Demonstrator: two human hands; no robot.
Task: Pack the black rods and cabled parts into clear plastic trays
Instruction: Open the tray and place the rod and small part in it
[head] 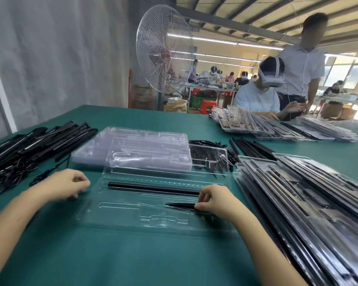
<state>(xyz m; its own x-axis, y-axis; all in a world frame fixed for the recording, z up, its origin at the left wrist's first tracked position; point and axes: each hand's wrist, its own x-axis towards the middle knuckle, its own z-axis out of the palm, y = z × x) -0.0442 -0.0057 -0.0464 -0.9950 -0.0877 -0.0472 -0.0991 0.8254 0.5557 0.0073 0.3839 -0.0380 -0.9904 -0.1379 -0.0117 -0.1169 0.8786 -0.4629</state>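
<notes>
Right hand (pixel 215 200) pinches a short rod (pixel 180 205); seat it flat in its tray (pixel 120 213) slot. Left hand (pixel 68 183) grip unclear.

The desk (pixel 132 254) is plain teal. The rod (pixel 153 187), the spike (pixel 180 205) and the heaped parts (pixel 29 149) are black; the tray (pixel 116 213) is clear. The fan (pixel 163 50) has a silver wire grille. A stool (pixel 208 105) is red, a crate (pixel 196 100) green.

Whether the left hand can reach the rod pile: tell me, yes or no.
Probably yes. The left hand seems to hold nothing, and the rod pile lies just left of it, with only cloth and one stray cabled part between. The right hand pinches a black part.
</notes>
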